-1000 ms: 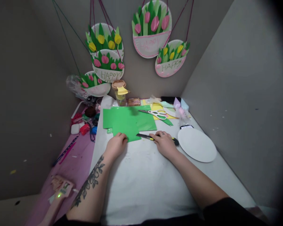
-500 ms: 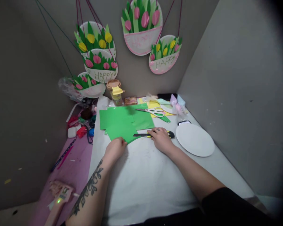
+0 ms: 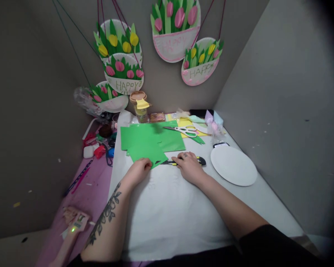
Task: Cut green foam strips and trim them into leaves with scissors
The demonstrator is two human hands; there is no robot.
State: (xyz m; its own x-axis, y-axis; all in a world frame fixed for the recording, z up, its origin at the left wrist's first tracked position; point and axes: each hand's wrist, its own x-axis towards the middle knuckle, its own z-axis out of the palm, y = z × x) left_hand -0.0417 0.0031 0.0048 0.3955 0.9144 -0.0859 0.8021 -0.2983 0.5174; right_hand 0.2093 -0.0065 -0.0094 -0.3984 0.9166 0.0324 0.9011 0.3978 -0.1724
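Green sheet (image 3: 146,151) pinched by left hand (image 3: 139,171); right hand (image 3: 188,167) over cutter (image 3: 202,161), grip unclear; plate pockets (image 3: 176,47) hold tulips (image 3: 179,17).

Both forearms stretch forward, and from where I stand they slant inward toward the wrists. A dark leafy tattoo (image 3: 108,211) marks the left forearm (image 3: 115,227). The left grip (image 3: 143,168) curls its fingers inward; the right grip (image 3: 189,167) lies palm down, fingers bent.

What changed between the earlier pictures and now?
At the left hand, the front green sheet turned counterclockwise; the right hand and utility knife shifted slightly left. Neither hand let go; scissors and white plate stayed put.
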